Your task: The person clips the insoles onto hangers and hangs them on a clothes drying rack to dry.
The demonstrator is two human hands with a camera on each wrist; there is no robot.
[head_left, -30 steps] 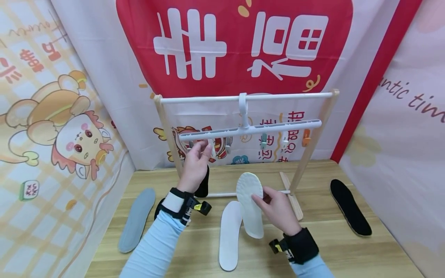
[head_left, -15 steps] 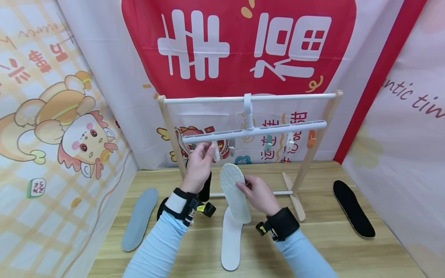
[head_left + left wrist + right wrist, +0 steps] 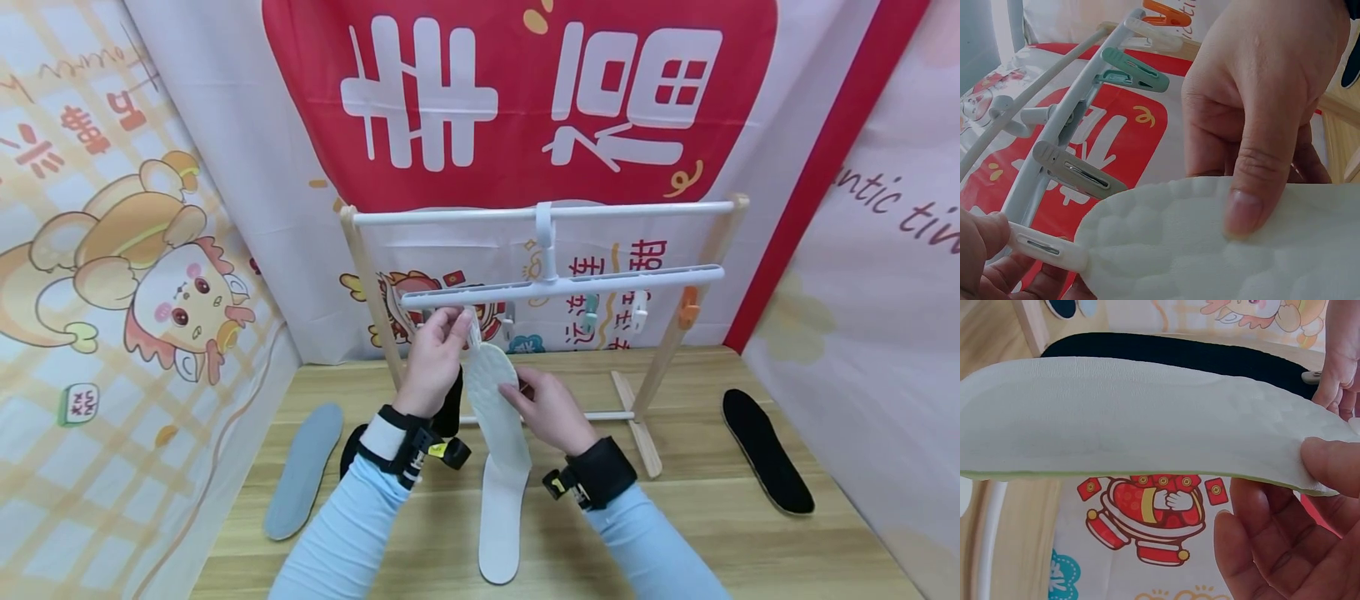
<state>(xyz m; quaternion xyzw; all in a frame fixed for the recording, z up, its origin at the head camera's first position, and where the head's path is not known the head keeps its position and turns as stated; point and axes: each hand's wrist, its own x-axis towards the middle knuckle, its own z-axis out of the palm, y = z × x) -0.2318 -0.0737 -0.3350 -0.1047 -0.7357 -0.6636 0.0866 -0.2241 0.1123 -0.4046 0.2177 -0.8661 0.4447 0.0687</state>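
Observation:
My right hand [image 3: 551, 410] pinches a pale white insole [image 3: 491, 400] near its top end, thumb on the quilted face and fingers behind it. My left hand [image 3: 433, 358] grips a white clothespin [image 3: 1047, 247] under the left part of the white hanger [image 3: 615, 281]. In the left wrist view the clothespin's tip meets the rounded end of the insole. A grey clothespin [image 3: 1079, 169] hangs close beside it. Behind the pale insole, a black insole [image 3: 1172, 353] hangs from the hanger's left end, partly hidden by my left hand in the head view.
The hanger hooks over the bar of a wooden rack [image 3: 450, 217]. Green [image 3: 590, 315], white [image 3: 639, 312] and orange [image 3: 688, 308] clothespins hang on its right half. On the table lie a white insole [image 3: 500, 529], a grey insole [image 3: 303, 471] and a black insole [image 3: 767, 450].
My right hand has carried the pale insole left and up, so its top end now meets the clothespin in my left hand. The left hand has stayed near the hanger.

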